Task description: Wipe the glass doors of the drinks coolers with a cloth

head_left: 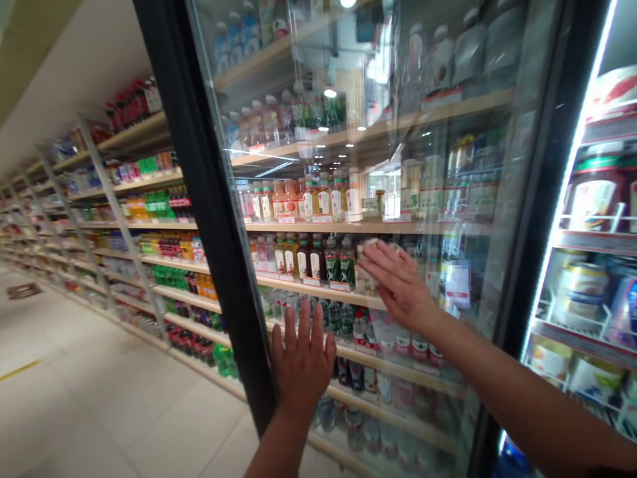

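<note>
A glass cooler door [343,159] in a black frame stands swung out in front of me. My left hand [302,355] lies flat on the lower left part of the glass, fingers spread, holding nothing. Higher up and to the right, my right hand [398,285] presses against the pane with its fingers together. Under its fingertips is a crumpled, pale cloth [367,271], mostly covered by the hand. Faint reflections show in the glass around it.
Through the glass I see wooden shelves with several rows of bottles [318,259]. Long drink shelves [164,232] run away to the left above a tiled floor [134,385]. At the right, the lit cooler interior [592,265] holds jars and cans. A brown flat object [24,291] lies on the floor.
</note>
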`<move>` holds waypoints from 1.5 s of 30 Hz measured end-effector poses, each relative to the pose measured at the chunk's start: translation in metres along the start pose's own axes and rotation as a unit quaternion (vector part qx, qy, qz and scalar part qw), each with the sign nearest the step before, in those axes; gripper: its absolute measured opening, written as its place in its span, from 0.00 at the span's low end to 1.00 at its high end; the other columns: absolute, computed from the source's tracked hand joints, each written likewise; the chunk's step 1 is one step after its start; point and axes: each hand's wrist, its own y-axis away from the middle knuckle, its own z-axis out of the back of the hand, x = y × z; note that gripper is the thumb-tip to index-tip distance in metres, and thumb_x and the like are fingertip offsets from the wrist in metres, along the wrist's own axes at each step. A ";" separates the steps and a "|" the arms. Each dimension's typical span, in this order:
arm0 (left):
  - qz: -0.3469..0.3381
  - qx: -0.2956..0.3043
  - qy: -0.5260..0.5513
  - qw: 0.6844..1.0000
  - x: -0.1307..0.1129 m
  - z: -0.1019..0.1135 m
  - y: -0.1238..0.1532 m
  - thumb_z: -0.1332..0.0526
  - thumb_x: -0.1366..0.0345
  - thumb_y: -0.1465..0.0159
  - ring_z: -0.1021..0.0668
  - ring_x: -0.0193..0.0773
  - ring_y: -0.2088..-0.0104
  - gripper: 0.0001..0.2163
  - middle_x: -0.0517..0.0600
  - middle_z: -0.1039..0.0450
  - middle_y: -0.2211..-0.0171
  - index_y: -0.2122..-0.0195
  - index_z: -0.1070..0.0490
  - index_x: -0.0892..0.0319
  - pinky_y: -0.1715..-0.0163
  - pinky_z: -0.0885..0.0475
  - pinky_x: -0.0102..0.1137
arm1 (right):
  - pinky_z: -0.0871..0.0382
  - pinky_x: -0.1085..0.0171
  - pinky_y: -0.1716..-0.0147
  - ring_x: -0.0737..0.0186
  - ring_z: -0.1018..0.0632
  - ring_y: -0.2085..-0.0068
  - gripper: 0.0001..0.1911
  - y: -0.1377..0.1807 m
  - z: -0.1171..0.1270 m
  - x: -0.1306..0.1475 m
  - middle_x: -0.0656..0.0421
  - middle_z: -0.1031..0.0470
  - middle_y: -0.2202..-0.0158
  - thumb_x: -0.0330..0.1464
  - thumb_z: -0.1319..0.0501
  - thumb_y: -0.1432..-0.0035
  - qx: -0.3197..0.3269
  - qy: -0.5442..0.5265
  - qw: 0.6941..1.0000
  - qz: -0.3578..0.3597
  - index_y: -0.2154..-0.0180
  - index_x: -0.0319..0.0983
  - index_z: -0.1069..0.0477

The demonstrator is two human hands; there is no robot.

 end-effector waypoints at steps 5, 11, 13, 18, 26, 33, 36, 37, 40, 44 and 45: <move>0.000 -0.001 -0.008 1.000 -0.001 0.000 0.001 0.37 0.63 0.34 0.51 0.49 0.27 0.34 0.60 0.44 0.32 0.29 0.49 0.62 0.29 0.54 0.48 | 0.48 0.40 0.30 0.54 0.45 0.28 0.33 0.009 0.009 -0.031 0.64 0.45 0.29 0.28 0.47 0.33 -0.140 0.036 0.981 -0.127 0.31 0.54 0.48; -0.006 -0.007 -0.009 1.000 0.001 -0.002 0.000 0.37 0.63 0.35 0.50 0.49 0.28 0.34 0.60 0.44 0.32 0.30 0.48 0.62 0.29 0.52 0.49 | 0.43 0.43 0.31 0.55 0.42 0.29 0.37 0.042 -0.007 -0.013 0.60 0.42 0.30 0.25 0.47 0.34 -0.052 0.046 0.997 -0.033 0.29 0.51 0.53; -0.009 -0.008 -0.014 1.000 0.002 -0.003 0.001 0.36 0.63 0.35 0.50 0.50 0.28 0.35 0.61 0.45 0.31 0.30 0.48 0.62 0.29 0.52 0.49 | 0.43 0.41 0.32 0.55 0.43 0.29 0.36 0.034 -0.002 -0.018 0.61 0.42 0.29 0.26 0.48 0.34 -0.081 0.042 0.994 -0.065 0.29 0.53 0.52; -0.012 -0.009 -0.014 1.000 0.004 -0.004 0.002 0.36 0.63 0.36 0.50 0.51 0.28 0.35 0.61 0.46 0.31 0.30 0.48 0.62 0.30 0.52 0.50 | 0.46 0.39 0.31 0.53 0.44 0.28 0.33 0.030 0.001 -0.025 0.63 0.45 0.28 0.29 0.49 0.31 -0.155 0.033 0.977 -0.141 0.30 0.55 0.51; -0.015 0.000 -0.021 1.000 0.006 -0.005 0.003 0.35 0.63 0.36 0.51 0.53 0.27 0.36 0.64 0.44 0.31 0.30 0.48 0.64 0.30 0.53 0.50 | 0.44 0.38 0.32 0.55 0.43 0.29 0.31 0.034 0.011 -0.040 0.62 0.42 0.30 0.28 0.47 0.33 -0.135 0.004 0.982 -0.134 0.32 0.54 0.45; -0.016 -0.002 -0.029 0.999 0.002 -0.002 0.002 0.36 0.62 0.35 0.51 0.52 0.27 0.36 0.62 0.46 0.30 0.29 0.50 0.63 0.30 0.52 0.51 | 0.46 0.36 0.32 0.52 0.43 0.29 0.29 0.064 0.008 -0.045 0.57 0.42 0.30 0.31 0.46 0.32 -0.162 0.016 0.970 -0.182 0.32 0.50 0.43; -0.021 -0.003 -0.028 0.999 0.002 0.000 0.000 0.36 0.63 0.35 0.51 0.52 0.27 0.37 0.62 0.48 0.30 0.29 0.51 0.63 0.30 0.52 0.50 | 0.44 0.36 0.33 0.51 0.39 0.30 0.28 0.067 0.015 -0.062 0.56 0.38 0.31 0.32 0.44 0.33 -0.181 0.014 0.967 -0.178 0.34 0.49 0.39; -0.020 -0.003 -0.028 0.999 0.002 -0.001 0.000 0.36 0.63 0.35 0.51 0.52 0.27 0.37 0.62 0.48 0.30 0.29 0.51 0.63 0.30 0.52 0.50 | 0.43 0.37 0.33 0.52 0.38 0.30 0.27 0.064 0.020 -0.072 0.56 0.37 0.32 0.32 0.43 0.34 -0.205 0.015 0.960 -0.191 0.35 0.49 0.37; -0.016 -0.004 -0.027 1.000 0.003 -0.002 0.001 0.36 0.62 0.35 0.51 0.52 0.27 0.36 0.62 0.47 0.30 0.29 0.51 0.63 0.30 0.52 0.50 | 0.42 0.39 0.33 0.52 0.35 0.32 0.26 0.051 0.035 -0.102 0.54 0.35 0.33 0.35 0.40 0.36 -0.279 0.010 0.929 -0.243 0.37 0.45 0.33; -0.016 -0.004 -0.024 1.000 0.001 -0.002 0.002 0.36 0.62 0.36 0.50 0.52 0.28 0.36 0.62 0.45 0.31 0.30 0.49 0.64 0.29 0.53 0.49 | 0.43 0.44 0.32 0.51 0.34 0.33 0.25 0.058 0.042 -0.122 0.51 0.34 0.34 0.36 0.40 0.37 -0.317 0.008 0.908 -0.274 0.39 0.42 0.31; -0.016 -0.004 -0.023 1.000 0.001 -0.002 0.002 0.35 0.62 0.36 0.50 0.52 0.28 0.36 0.62 0.44 0.31 0.30 0.48 0.64 0.29 0.54 0.49 | 0.43 0.47 0.32 0.51 0.34 0.33 0.26 0.061 0.044 -0.127 0.50 0.34 0.34 0.35 0.39 0.38 -0.326 0.011 0.902 -0.284 0.39 0.41 0.30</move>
